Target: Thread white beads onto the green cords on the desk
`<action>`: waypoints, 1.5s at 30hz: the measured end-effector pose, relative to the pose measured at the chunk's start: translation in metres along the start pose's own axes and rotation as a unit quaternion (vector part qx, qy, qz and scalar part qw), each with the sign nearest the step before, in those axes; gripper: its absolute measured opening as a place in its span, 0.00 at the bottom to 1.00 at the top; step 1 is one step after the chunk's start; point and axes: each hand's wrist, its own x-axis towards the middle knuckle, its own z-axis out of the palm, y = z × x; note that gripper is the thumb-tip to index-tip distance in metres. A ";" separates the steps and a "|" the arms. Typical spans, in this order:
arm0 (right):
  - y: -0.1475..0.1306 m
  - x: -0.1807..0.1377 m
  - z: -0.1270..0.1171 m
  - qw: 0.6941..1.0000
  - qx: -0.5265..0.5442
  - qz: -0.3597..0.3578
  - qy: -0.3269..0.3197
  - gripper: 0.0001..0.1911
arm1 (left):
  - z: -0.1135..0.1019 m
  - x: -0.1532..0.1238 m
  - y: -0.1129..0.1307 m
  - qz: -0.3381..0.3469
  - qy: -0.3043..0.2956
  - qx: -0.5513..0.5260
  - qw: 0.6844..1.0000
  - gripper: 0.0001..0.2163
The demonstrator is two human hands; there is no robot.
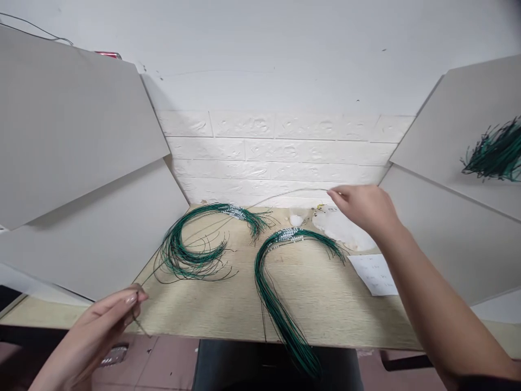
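Note:
A thin dark cord runs across the table between my two hands. My left hand pinches it at the lower left, near the table's front edge, with a short tail hanging below the fingers. At the upper right my right hand is closed on the other end, raised over the back of the table. Beneath the cord lies a curled bundle of green and black cords with white beads threaded near one end. A second such bundle, with white beads, hangs over the front edge.
Behind my right hand are a white bag and a small clear cup with white contents. A paper with writing lies at right. Grey boards flank the table; more green cords hang at far right.

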 end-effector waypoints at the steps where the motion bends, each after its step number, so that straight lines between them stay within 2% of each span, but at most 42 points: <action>1: -0.011 0.013 -0.001 1.000 0.026 0.008 0.000 0.17 | 0.002 0.002 0.002 -0.005 -0.019 -0.006 1.000 0.11; 5: -0.052 0.054 0.011 0.991 0.135 -0.001 0.019 0.16 | 0.013 0.019 0.014 0.005 -0.070 -0.089 0.993 0.09; 9: -0.086 0.078 0.038 0.977 0.215 0.002 0.002 0.16 | 0.025 0.046 0.025 0.043 -0.084 -0.235 0.967 0.04; 11: -0.101 0.086 0.055 0.969 0.247 0.004 -0.007 0.16 | 0.029 0.062 0.025 0.036 -0.085 -0.245 0.965 0.04; 16: -0.139 0.098 0.101 0.946 0.323 0.005 -0.014 0.17 | 0.026 0.095 0.004 0.023 0.030 -0.131 0.991 0.03; 18: -0.152 0.097 0.121 0.941 0.337 0.020 -0.027 0.19 | 0.023 0.102 -0.006 0.017 0.058 -0.076 0.995 0.03; 22: -0.170 0.083 0.159 0.952 0.275 0.043 -0.130 0.18 | 0.021 0.104 -0.019 0.004 0.070 0.093 0.993 0.08; 25: -0.174 0.068 0.179 0.954 0.238 0.047 -0.175 0.15 | 0.020 0.104 -0.019 0.011 0.094 0.297 0.950 0.11; 28: -0.171 0.058 0.188 0.957 0.206 0.045 -0.198 0.14 | 0.019 0.103 -0.012 0.000 0.053 0.481 0.875 0.15; 31: -0.168 0.054 0.189 0.960 0.177 0.038 -0.213 0.15 | 0.026 0.098 0.002 -0.020 0.028 0.589 0.808 0.18; 33: -0.167 0.052 0.188 0.962 0.160 0.031 -0.218 0.15 | 0.035 0.091 0.013 0.000 0.057 0.624 0.779 0.20; 36: -0.166 0.049 0.187 0.965 0.142 0.019 -0.221 0.16 | 0.056 0.077 0.029 0.054 0.089 0.633 0.767 0.21; 40: -0.164 0.046 0.186 0.968 0.123 0.006 -0.217 0.15 | 0.087 0.063 0.037 0.119 0.039 0.623 0.772 0.20; 45: -0.160 0.044 0.185 0.978 0.109 0.003 -0.181 0.14 | 0.116 0.051 0.023 0.148 -0.031 0.614 0.775 0.20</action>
